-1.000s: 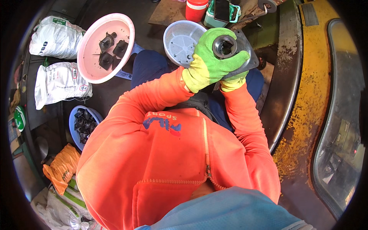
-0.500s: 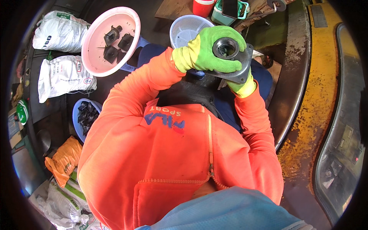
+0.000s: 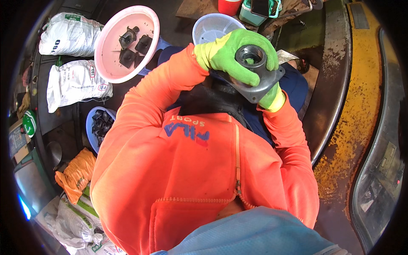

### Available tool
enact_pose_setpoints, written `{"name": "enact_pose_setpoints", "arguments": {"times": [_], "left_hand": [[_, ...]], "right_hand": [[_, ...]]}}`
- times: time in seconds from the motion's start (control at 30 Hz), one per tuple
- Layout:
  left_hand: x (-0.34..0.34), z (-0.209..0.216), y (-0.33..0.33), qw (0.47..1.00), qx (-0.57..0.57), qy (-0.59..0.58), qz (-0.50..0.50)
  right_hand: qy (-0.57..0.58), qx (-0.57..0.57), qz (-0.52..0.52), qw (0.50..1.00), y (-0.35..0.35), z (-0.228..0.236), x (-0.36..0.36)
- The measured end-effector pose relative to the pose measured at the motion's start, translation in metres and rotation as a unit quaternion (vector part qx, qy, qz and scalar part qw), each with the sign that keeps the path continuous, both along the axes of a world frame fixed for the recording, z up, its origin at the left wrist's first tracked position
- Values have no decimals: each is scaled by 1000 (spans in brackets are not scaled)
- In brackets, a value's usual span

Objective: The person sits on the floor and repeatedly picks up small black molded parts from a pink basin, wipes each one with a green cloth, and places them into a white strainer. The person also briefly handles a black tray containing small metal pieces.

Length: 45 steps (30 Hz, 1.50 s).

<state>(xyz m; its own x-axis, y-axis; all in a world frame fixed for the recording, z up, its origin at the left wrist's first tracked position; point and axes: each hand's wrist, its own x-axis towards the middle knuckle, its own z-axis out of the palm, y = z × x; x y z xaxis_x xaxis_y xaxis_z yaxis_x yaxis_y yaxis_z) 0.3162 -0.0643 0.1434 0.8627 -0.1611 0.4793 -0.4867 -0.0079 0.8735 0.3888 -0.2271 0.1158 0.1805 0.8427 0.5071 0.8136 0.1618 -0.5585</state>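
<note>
Both my hands wear green gloves with yellow cuffs and hold one black flanged part, raised in front of my chest. This part [image 3: 262,88] has a round threaded-looking collar on a squarish plate with holes at its corners. My left hand [image 3: 233,55] is closed around the collar, its fingers curling over the far side and its thumb along the near side. Beneath the plate's right side, my right hand [image 3: 268,98] supports the part; most of its fingers are hidden. Green glove shows through the collar's opening.
A pink basin [image 3: 104,51] with several black parts stands at the far left, beside white sacks [image 3: 70,36]. Nearer is a blue basin [image 3: 90,131] of black pieces. Beyond my hands sits a pale blue perforated basket [image 3: 208,29]. A rusty yellow machine frame [image 3: 361,85] rises on the right.
The black part has tilted and turned slightly, its near corner now lower and further left. Both hands keep their hold. The whole view has shifted a little.
</note>
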Motion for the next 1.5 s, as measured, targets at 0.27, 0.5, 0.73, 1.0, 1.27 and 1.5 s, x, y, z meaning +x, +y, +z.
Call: {"name": "enact_pose_setpoints", "arguments": {"times": [0.27, 0.5, 0.73, 1.0, 1.27, 1.5], "left_hand": [[17, 11, 4, 988, 4, -11, -152], [-1, 13, -25, 958, 55, -55, 274], [-12, 16, -13, 977, 46, -73, 197], [-10, 19, -7, 996, 19, -17, 86], [0, 8, -5, 996, -13, -30, -82], [31, 16, 6, 959, -33, -24, -281]], "right_hand": [[292, -44, 62, 953, -2, -26, 8], [338, 45, -50, 939, 20, 14, 11], [143, 57, 50, 987, 17, 33, 8], [-33, 43, 28, 998, 7, 39, 4], [-5, -17, 53, 998, -14, -16, 1], [149, 29, 31, 988, 4, -17, 7]]}}
